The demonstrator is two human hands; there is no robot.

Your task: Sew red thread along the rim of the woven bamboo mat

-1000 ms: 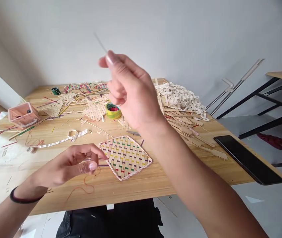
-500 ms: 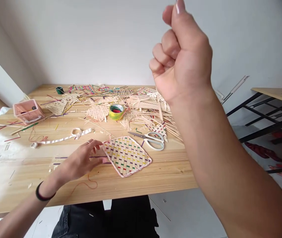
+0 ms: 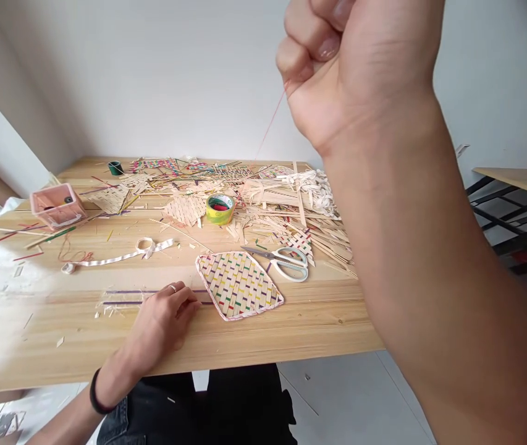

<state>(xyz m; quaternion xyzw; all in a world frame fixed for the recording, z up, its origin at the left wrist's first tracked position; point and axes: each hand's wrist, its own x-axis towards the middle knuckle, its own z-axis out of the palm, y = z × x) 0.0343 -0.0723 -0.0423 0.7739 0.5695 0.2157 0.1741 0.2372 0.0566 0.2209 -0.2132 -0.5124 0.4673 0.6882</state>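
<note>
Head view. The right hand is raised high and close to the camera, clenched into a fist. A thin red thread leaves the underside of the fist, pinched in the curled fingers, and runs down and to the left toward the table; its lower end is lost against the clutter and cannot be traced further.

The left hand rests palm down on the wooden table near its front edge. The fingers are loosely curled, with the fingertips set just beside the left corner of the woven mat. Whether the fingertips press the mat or hold anything cannot be told. A dark band sits on the left wrist.

The woven mat lies flat on the table, diamond-wise to the viewer, pale strips crossed with coloured ones, edged with a pink border. White-handled scissors lie just beyond its right corner, closed. A yellow tape roll stands further back. A pale ribbon lies left of the mat. A pink box sits at the far left. A heap of cut strips covers the rear of the table.
</note>
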